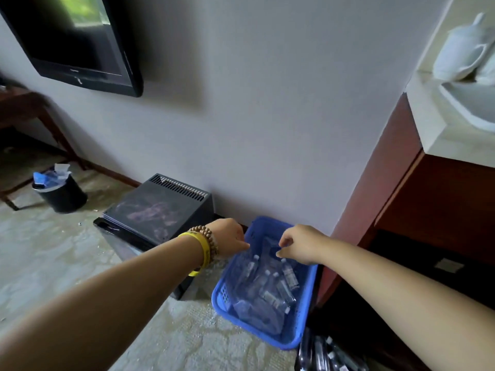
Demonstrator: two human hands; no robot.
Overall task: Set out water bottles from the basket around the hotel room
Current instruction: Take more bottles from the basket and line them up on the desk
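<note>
Grip: left hand [230, 238], right hand [300, 245] curled, hold unclear | basket [217, 298]: water bottles [289, 273] lying inside

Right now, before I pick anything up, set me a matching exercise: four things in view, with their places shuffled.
Things:
1. water bottles
2. television
3. waste bin
4. white porcelain pot

Places:
A. on the pale counter, upper right
B. lying in the blue basket
C. mounted on the wall, upper left
D. standing on the floor, far left

Pairs: 1-B, 2-C, 3-D, 4-A
</note>
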